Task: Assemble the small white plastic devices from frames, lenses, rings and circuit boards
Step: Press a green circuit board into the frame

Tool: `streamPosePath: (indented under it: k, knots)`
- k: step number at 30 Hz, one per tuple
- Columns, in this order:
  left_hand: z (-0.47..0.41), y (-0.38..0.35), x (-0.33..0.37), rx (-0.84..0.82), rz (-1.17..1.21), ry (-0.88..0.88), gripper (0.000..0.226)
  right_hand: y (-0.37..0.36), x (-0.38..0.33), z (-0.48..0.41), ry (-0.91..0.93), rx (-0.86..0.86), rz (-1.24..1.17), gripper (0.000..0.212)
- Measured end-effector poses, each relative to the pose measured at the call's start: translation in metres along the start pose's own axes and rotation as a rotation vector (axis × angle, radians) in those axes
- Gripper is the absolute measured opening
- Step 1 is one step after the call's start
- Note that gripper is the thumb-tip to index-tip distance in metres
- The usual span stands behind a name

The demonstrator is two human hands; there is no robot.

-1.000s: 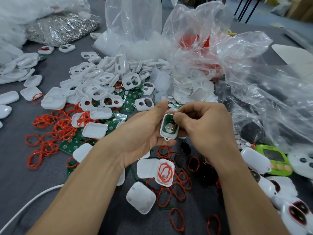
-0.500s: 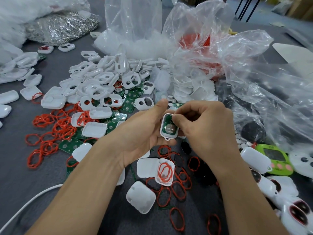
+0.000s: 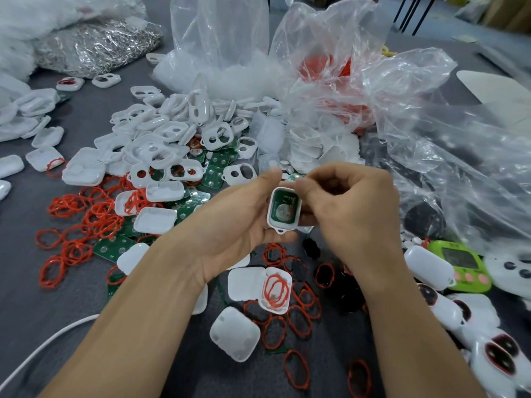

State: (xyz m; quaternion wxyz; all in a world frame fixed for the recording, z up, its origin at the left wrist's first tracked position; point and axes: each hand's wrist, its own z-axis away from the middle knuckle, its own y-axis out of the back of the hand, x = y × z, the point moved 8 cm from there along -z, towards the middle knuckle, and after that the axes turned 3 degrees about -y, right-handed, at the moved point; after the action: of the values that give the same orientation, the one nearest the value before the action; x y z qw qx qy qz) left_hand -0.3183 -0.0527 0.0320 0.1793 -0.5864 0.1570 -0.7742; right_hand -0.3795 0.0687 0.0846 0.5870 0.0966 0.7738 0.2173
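The left hand [image 3: 235, 225] cradles a white frame [image 3: 270, 214] above the worktop [image 3: 23, 297] — thumb at its top edge, fingers curled behind it — with a green board [image 3: 287, 200] and a silver cell [image 3: 284, 211] seated inside. The right hand [image 3: 353, 214] pinches the frame's upper right corner with curled fingers [image 3: 304, 188]. Red rings [image 3: 86, 214] lie scattered on the worktop to the left.

Left hand [image 3: 230, 225] and right hand [image 3: 353, 216] bare; behind the fingers [image 3: 330, 179], left forearm [image 3: 138, 311] and right forearm [image 3: 402, 326] bare to frame edge.
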Motion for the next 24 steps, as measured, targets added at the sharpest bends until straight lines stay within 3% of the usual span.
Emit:
streamPosePath:
  k: [4,10,15,20,24]
  knots:
    - [0.000,0.006,0.004,0.056,-0.047,-0.034,0.028,0.020,0.011,-0.008,-0.056,0.144,-0.069,0.014]
    - [-0.001,0.022,0.013,0.165,-0.001,-0.104,0.032,0.033,0.017,-0.016,-0.067,0.207,0.047,0.025]
    - [0.001,0.036,0.022,0.251,0.009,-0.150,0.034,0.014,0.013,-0.034,-0.062,-0.074,0.380,0.028]
    - [0.003,0.044,0.028,0.298,0.102,-0.188,0.032,0.005,0.012,-0.055,-0.117,-0.190,0.646,0.036]
    - [0.004,0.049,0.031,0.320,0.134,-0.195,0.033,-0.008,0.007,-0.060,-0.096,-0.270,0.618,0.027]
